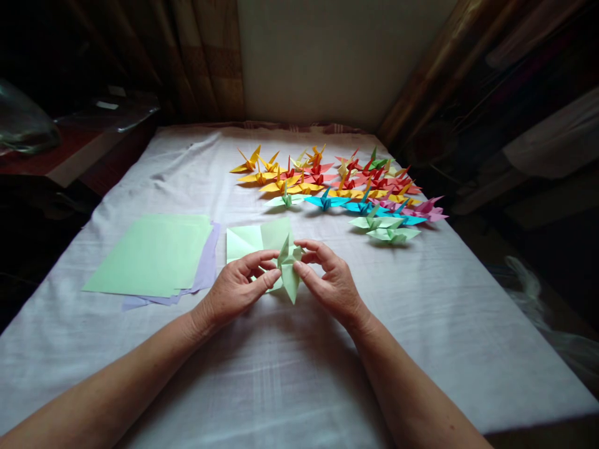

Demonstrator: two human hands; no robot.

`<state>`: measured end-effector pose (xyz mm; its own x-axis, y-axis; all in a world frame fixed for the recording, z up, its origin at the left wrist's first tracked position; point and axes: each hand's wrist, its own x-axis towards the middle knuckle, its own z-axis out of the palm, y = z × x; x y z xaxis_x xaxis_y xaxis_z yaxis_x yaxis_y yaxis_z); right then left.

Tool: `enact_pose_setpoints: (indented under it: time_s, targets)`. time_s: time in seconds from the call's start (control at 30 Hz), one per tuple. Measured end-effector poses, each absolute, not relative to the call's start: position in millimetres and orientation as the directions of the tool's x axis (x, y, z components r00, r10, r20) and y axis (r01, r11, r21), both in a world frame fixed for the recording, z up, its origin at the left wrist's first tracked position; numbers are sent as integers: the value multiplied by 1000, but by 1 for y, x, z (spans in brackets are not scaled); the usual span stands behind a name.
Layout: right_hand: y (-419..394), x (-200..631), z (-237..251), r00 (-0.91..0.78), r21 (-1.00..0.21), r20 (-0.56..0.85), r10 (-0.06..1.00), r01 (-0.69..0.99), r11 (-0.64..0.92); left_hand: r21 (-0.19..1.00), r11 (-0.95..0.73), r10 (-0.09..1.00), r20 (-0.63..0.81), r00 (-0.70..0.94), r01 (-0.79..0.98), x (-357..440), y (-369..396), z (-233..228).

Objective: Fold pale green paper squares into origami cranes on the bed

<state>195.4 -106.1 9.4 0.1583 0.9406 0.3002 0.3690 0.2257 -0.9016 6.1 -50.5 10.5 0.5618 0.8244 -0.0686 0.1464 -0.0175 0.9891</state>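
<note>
A pale green folded paper crane (289,277) is held between my two hands, just above the table. My left hand (246,277) pinches its left side with thumb and fingers. On its other side, my right hand (330,277) grips it the same way. One wing points down toward me, and another pointed part stands up. Behind the crane lies a creased, unfolded light green sheet (246,240), partly covered by my left hand and the crane.
Many finished paper cranes (326,201) in yellow, red, blue, pink and green stand in rows toward the back right. A stack of green paper (150,255) rests on purple sheets (206,262) at the left. A white cloth (421,349) covers the table.
</note>
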Motion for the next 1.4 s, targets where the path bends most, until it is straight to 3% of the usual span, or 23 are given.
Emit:
enact_pose_setpoints:
  time_s: [0.37,0.63,0.8,0.97,1.13,1.4]
  targets:
    - [-107,192,6,139,-890,316,939,387,242,971,-178,839,65,540,160,9,-57,14]
    - [-106,196,9,118,-870,375,920,388,305,991,79,893,-118,435,105,13,-59,23]
    - [-108,196,9,73,-890,306,949,376,258,984,171,903,-176,392,49,15,-59,29]
    - [-107,189,8,157,-924,302,940,292,248,969,235,861,-241,448,72,18,-60,33]
    - [-105,189,12,209,-968,195,958,201,153,944,298,799,-328,504,141,16,-59,31]
    - [-104,191,13,228,-978,151,962,176,112,938,313,788,-343,512,147,14,-57,28]
